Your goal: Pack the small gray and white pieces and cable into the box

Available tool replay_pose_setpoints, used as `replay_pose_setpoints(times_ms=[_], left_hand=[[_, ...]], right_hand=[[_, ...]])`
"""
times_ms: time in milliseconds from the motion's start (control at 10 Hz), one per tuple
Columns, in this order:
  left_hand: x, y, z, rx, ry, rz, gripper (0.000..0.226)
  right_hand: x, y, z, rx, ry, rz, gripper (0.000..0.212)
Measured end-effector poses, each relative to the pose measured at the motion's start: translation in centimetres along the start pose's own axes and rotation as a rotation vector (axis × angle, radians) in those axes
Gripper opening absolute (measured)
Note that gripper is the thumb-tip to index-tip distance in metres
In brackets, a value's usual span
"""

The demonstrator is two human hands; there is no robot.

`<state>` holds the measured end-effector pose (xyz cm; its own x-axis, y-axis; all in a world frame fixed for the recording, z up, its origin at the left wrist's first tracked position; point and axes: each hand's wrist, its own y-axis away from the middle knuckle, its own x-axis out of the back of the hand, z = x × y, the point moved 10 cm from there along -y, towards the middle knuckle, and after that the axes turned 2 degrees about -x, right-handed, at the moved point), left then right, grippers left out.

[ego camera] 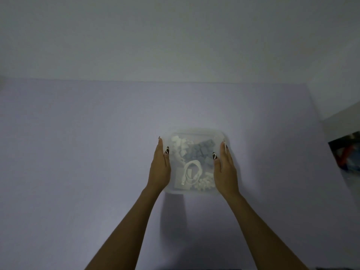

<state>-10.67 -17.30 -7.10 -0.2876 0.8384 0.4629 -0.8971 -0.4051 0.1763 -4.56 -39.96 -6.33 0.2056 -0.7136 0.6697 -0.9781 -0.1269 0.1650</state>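
A clear plastic box (196, 132) sits on the pale purple surface, near the middle. Inside lie gray pieces (200, 152) toward the back right, white pieces (180, 144) at the back left and more at the front right, and a coiled white cable (191, 171) at the front. A translucent lid seems to cover the box, though I cannot be sure. My left hand (159, 168) is pressed flat against the box's left side, thumb on top. My right hand (225, 170) is against its right side, thumb on top.
The pale purple tabletop (78, 152) spreads wide to the left and behind the box. Its right edge runs diagonally at the far right, where a dark blurred object with red and blue (345, 152) lies beyond it. A plain wall stands behind.
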Motion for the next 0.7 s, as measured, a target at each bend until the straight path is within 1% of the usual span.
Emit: replay_pose_setpoints(times_ms=[200, 400, 500, 600, 700], left_hand=[[0.5, 0.4, 0.4, -0.028, -0.007, 0.021, 0.053], [3.1, 1.5, -1.3, 0.009, -0.046, 0.065, 0.055], [3.6, 1.8, -1.4, 0.036, -0.056, 0.061, 0.056], [3.5, 2.0, -1.3, 0.031, -0.027, 0.064, 0.057], [3.8, 1.5, -0.3, 0.03, -0.027, 0.003, 0.059]], right_hand=[[0.2, -0.1, -0.2, -0.009, -0.006, -0.013, 0.058], [-1.9, -0.1, -2.5, 0.057, -0.042, -0.092, 0.056], [-2.0, 0.3, -3.0, 0.032, -0.051, -0.102, 0.056], [-1.8, 0.4, -3.1, 0.036, -0.07, -0.091, 0.06], [-0.4, -0.9, -4.3, 0.016, -0.042, -0.044, 0.066]])
